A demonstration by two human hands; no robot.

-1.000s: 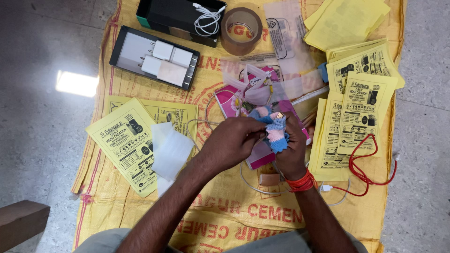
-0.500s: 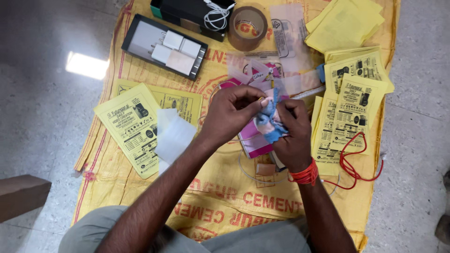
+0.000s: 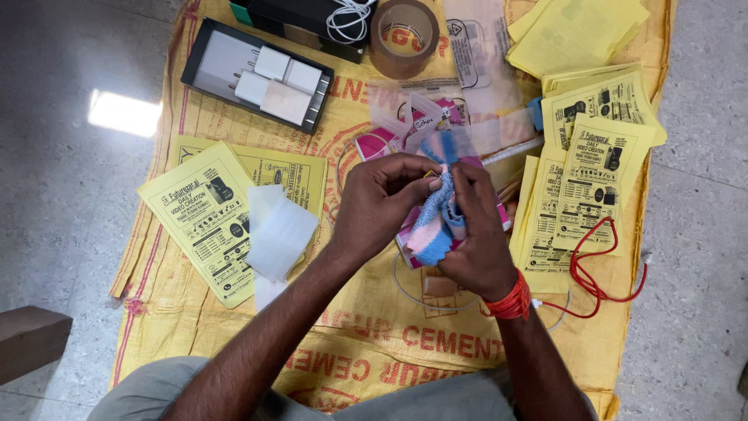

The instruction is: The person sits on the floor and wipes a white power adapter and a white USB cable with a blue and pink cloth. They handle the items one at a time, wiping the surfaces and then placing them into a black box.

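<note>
Head view, looking down on a yellow woven sack [image 3: 374,343] spread over a grey stone floor [image 3: 62,203]. Left hand [image 3: 382,204] and right hand [image 3: 477,234] meet over the middle of the sack, both closed on a small knitted cloth striped blue, pink and white [image 3: 438,210]; the left pinches its upper edge between thumb and fingertips, the right wraps its lower part with curled fingers. The cloth is held above a pink booklet [image 3: 425,242]. A red thread band [image 3: 510,300] circles the right wrist. Left of the hands: yellow printed leaflets [image 3: 206,218] under white translucent sheets [image 3: 279,234]. Right: more leaflets of the same kind [image 3: 596,168] and a looped red cable [image 3: 600,269]. Top: a black tray holding white charger plugs [image 3: 257,74] and a roll of brown packing tape [image 3: 403,35]
</note>
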